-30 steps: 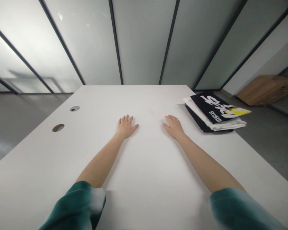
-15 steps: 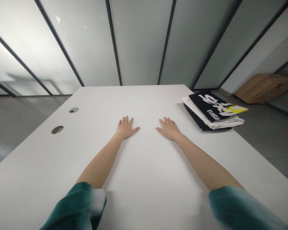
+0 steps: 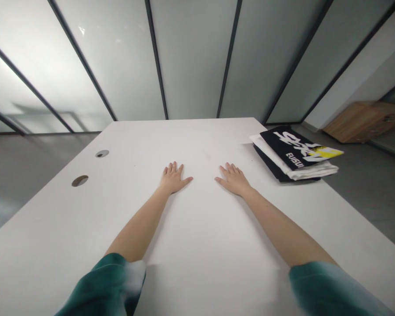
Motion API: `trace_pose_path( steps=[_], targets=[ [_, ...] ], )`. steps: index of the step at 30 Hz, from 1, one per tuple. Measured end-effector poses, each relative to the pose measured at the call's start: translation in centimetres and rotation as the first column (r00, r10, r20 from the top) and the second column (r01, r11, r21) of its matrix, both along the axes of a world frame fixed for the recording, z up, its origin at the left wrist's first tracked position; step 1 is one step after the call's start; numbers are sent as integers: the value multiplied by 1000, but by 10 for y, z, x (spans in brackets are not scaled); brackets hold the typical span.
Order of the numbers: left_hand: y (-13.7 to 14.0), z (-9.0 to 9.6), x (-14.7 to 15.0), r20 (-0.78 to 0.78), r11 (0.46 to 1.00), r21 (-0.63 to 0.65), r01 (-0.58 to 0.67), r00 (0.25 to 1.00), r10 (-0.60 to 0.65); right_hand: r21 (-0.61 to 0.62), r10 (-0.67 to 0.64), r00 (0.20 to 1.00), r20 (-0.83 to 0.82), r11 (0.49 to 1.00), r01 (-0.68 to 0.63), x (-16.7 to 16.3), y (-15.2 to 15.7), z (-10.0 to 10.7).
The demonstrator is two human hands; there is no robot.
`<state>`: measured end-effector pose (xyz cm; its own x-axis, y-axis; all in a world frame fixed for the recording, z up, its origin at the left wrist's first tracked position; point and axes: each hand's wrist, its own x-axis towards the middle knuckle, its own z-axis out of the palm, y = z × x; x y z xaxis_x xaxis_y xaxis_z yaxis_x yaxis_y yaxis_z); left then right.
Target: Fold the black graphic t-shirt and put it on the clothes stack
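My left hand [image 3: 173, 179] lies palm down on the white table [image 3: 197, 228], its fingers spread and thumb pointing right. Across a short gap, my right hand [image 3: 233, 179] rests flat in the same way, fingers apart and thumb pointing left. Neither hand holds anything. To the right of my right hand sits a stack of folded cloth [image 3: 296, 151], apparently garments, in black and white layers. The black top piece carries white lettering and a yellow patch. How the lower layers are folded is hidden.
Two round holes pierce the tabletop at the left, a nearer hole [image 3: 80, 181] and a farther hole [image 3: 102, 153]. Behind the table stands a frosted glass partition [image 3: 194, 57] with dark frames. A wooden cabinet [image 3: 362, 122] is on the floor at the far right.
The whole view has shifted very slightly, so everything appears a little lower. Both hands stay flat in place on the table, and the cloth stack has not moved.
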<state>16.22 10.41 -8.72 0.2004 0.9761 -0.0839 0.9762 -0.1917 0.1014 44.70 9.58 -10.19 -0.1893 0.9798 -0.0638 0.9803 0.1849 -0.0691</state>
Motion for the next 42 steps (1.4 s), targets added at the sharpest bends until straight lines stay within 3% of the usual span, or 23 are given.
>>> trace_pose_path(
  steps=[36,39,42],
  targets=[
    [0,-1,0,20,999,42,-8,1000,7,19,-3,1000,-25,1000,3,1,-2,1],
    [-2,4,4,-26,999,49,16,1000,-15,12,-13,1000,-26,1000,14,0,-2,3],
    [-20,28,19,-65,989,-27,143,987,-145,1,-25,999,-27,1000,25,-1,-1,4]
  ],
)
